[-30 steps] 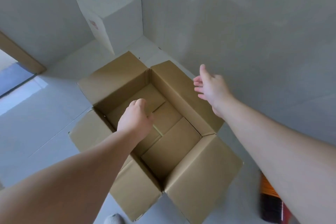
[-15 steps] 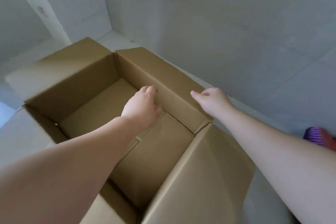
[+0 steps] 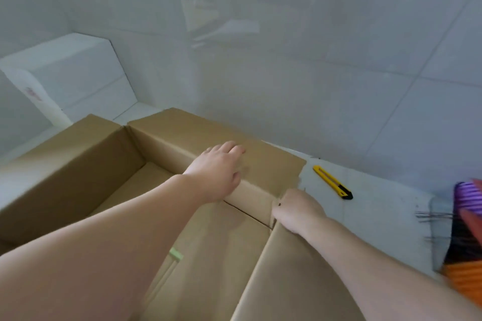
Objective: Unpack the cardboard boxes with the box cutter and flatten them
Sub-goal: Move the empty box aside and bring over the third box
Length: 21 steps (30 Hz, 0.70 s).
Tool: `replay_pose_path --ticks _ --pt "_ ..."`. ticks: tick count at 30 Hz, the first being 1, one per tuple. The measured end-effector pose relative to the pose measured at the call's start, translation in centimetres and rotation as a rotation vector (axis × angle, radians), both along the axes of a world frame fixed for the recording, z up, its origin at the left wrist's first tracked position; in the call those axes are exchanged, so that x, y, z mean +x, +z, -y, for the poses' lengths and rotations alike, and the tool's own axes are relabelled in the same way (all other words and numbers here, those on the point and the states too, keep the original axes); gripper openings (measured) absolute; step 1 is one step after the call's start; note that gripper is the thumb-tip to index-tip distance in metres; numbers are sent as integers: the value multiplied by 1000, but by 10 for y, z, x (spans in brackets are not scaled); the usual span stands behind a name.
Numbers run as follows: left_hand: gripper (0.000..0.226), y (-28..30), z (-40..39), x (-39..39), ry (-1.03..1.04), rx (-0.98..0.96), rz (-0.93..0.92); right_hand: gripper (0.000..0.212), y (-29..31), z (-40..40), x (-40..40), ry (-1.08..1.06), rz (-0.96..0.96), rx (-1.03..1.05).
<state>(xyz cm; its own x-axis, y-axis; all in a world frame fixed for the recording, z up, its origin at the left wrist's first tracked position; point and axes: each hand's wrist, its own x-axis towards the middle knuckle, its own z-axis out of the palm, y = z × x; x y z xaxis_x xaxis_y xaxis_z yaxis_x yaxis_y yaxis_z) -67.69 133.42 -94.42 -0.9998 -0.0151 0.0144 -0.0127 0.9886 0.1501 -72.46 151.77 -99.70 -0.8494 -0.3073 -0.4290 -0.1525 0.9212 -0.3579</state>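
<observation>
- Open cardboard box [image 3: 86,169]: brown, fills the lower left and centre of the frame; its top flaps are spread outward and its inner bottom flaps show.
- Far flap [image 3: 198,130]: folded out toward the tiled wall [image 3: 313,34], in the centre of the frame.
- Left hand [image 3: 216,169]: centre of the frame, laid palm down over the fold where the far flap meets the box wall; the fingers lie nearly straight on the cardboard, an open grip that presses and holds nothing.
- Right hand [image 3: 297,210]: right of centre, at the box corner where the far flap meets the near right flap [image 3: 292,276]; the fingers are curled against the cardboard edge, but whether this grip closes on the edge cannot be told.
- Box cutter [image 3: 332,182]: yellow with a black end, lying on the pale floor [image 3: 378,203] right of centre, just beyond the right hand and apart from both hands.
- White box [image 3: 70,75]: upper left, standing against the wall behind the cardboard box.
- Purple and orange ribbed object [image 3: 467,229]: right edge, blurred, kind not discernible.
</observation>
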Motion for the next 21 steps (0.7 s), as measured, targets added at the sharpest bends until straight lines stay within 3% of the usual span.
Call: replay_pose_path --ticks 5,9,11,15,18,21 --pt "70 3 -44 -73 -165 -37 33 32 -6 -13 11 140 -180 -116" --pt "89 20 -80 -118 -254 -96 54 34 4 -20 21 186 -188 -183" --pt "96 34 -90 -134 -277 -121 149 30 10 -22 24 181 -166 -217" --pt "70 63 -97 -145 -307 -119 228 35 24 -33 32 201 -59 -286" --pt "64 89 -89 -138 -320 -130 347 57 34 -57 28 181 193 -94" --pt "43 103 -68 -123 -314 -325 481 49 30 -74 31 239 274 -20"
